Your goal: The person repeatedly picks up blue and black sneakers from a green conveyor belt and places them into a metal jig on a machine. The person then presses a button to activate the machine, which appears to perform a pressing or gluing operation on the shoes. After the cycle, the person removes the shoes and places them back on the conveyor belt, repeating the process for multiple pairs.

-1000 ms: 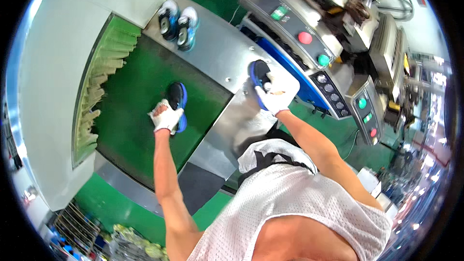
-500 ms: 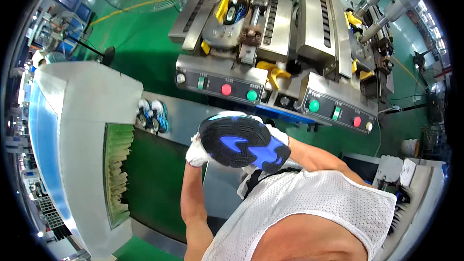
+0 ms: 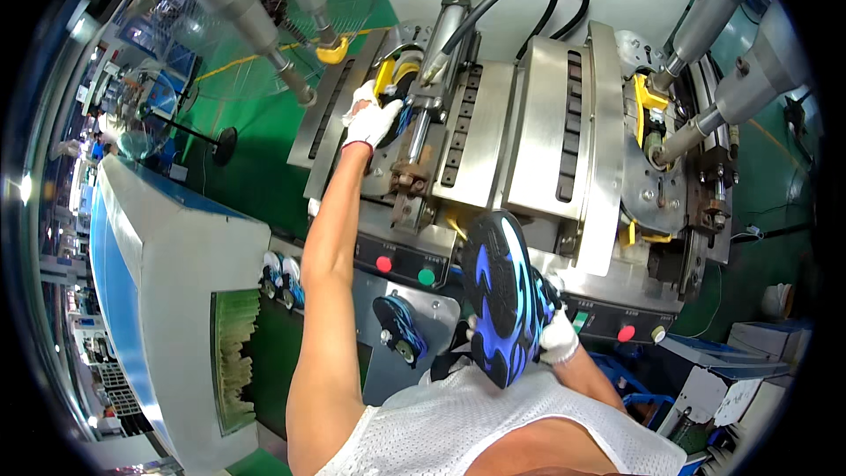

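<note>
My right hand (image 3: 558, 338), in a white glove, grips a black sneaker (image 3: 498, 295) with blue sole patches. The sole faces up toward me and the toe points at the machine. My left hand (image 3: 374, 119), also gloved, reaches far forward to the left station of the press (image 3: 423, 167). Its fingers are closed around the near end of a second sneaker (image 3: 401, 115) seated there beside a yellow pad (image 3: 384, 78). My hand and the metal cylinder partly hide that shoe. A third sneaker (image 3: 401, 329) lies on the grey metal shelf (image 3: 374, 375) below my left forearm.
The press's right station (image 3: 656, 159) has yellow pads under thick metal arms. Red and green buttons (image 3: 426, 277) line its front. More shoes (image 3: 282, 280) sit on the conveyor by the white tunnel housing (image 3: 167, 264). A fan (image 3: 141, 110) stands at the far left.
My left hand has left the sneaker both hands held and reached into the left station. The right hand keeps that sneaker, now turned toe-forward. The left station's clamping arms are now raised away.
</note>
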